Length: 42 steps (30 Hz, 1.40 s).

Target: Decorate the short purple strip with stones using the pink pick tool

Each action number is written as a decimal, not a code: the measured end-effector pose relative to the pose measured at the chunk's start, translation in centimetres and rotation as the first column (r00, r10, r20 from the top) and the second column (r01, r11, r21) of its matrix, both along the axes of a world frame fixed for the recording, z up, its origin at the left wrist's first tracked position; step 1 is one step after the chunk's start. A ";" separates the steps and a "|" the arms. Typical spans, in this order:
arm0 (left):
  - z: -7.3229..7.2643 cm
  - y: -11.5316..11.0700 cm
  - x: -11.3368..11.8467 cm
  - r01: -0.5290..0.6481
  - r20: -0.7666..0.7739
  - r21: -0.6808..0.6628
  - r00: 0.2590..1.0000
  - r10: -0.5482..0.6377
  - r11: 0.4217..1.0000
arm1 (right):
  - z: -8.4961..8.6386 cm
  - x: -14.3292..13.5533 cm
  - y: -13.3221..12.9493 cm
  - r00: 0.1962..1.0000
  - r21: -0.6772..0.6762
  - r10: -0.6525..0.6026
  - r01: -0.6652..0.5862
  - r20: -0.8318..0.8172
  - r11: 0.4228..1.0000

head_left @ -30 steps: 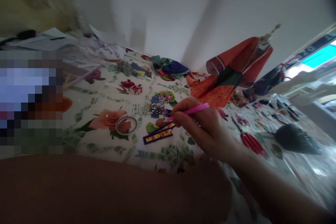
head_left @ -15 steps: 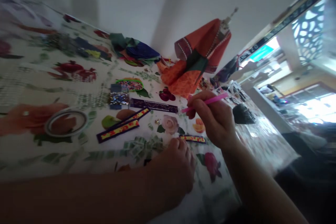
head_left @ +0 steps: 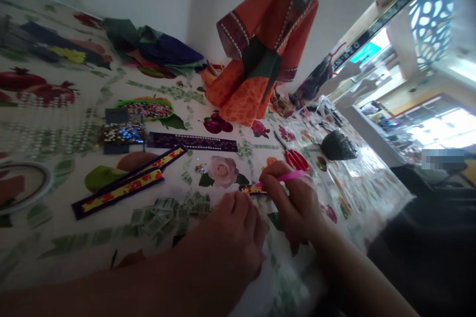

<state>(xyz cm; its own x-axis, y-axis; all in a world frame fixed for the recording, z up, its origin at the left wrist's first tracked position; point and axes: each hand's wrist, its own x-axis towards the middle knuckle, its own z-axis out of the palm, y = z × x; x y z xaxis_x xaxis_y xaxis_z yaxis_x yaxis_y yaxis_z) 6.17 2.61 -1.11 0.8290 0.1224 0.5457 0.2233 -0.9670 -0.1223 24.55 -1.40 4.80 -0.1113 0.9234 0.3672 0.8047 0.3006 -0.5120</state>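
My right hand (head_left: 293, 200) is closed around a slim pink pen-like stick (head_left: 292, 176). Its lower end is over a short purple strip with a yellow and red floral band (head_left: 253, 189). Fingers curled, my left hand (head_left: 232, 233) presses on the near left end of that strip; the part under the fingers is hidden. To the left lie two more purple strips with the same floral band (head_left: 122, 190), partly overlapping. Behind them is a dark purple strip with two rows of white beads (head_left: 193, 142).
A shallow green dish of multicoloured beads (head_left: 148, 108) and a pack of shiny sequins (head_left: 122, 133) lie left. A small orange garment (head_left: 256, 59) stands on a form at the back. Red-handled scissors (head_left: 295, 158), a dark lump (head_left: 338, 146) and a roll of tape (head_left: 48, 178) lie about.
The pink stick in my right hand has come down from above the table onto the floral strip, near my left fingers. The view has shifted, and the scissors now show.
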 end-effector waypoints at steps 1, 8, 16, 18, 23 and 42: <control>0.0 0.0 0.0 -0.002 0.007 0.002 1.000 0.002 1.000 | -0.1 0.0 0.0 1.000 -0.006 -0.001 0.001 0.007 1.000; -0.2 0.1 0.0 0.010 0.030 -0.004 0.999 -0.010 1.000 | -0.8 0.3 0.2 0.999 -0.007 -0.018 0.019 0.039 1.000; -0.1 0.2 0.0 0.034 0.035 -0.021 0.999 -0.033 0.999 | -0.4 0.1 0.1 1.000 0.015 -0.014 0.013 0.019 1.000; -0.2 0.2 -0.1 0.031 0.032 -0.015 0.999 -0.030 0.999 | -0.4 0.2 0.0 0.999 0.044 -0.039 0.040 -0.011 0.998; -0.1 0.3 -0.1 0.021 0.015 0.003 1.000 -0.021 1.000 | -0.7 0.3 0.1 0.999 0.016 -0.027 0.028 -0.024 0.999; -0.1 -0.1 0.0 0.019 -0.006 0.040 1.000 -0.019 0.999 | 2.5 -1.5 1.4 0.994 -0.066 0.024 -0.031 -0.105 0.997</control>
<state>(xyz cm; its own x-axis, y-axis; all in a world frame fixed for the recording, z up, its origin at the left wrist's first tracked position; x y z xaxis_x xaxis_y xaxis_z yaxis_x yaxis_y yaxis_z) 6.19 2.54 -1.24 0.8341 0.0848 0.5451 0.2045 -0.9653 -0.1626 23.10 0.01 7.25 -0.1015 0.9435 0.3155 0.7381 0.2841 -0.6120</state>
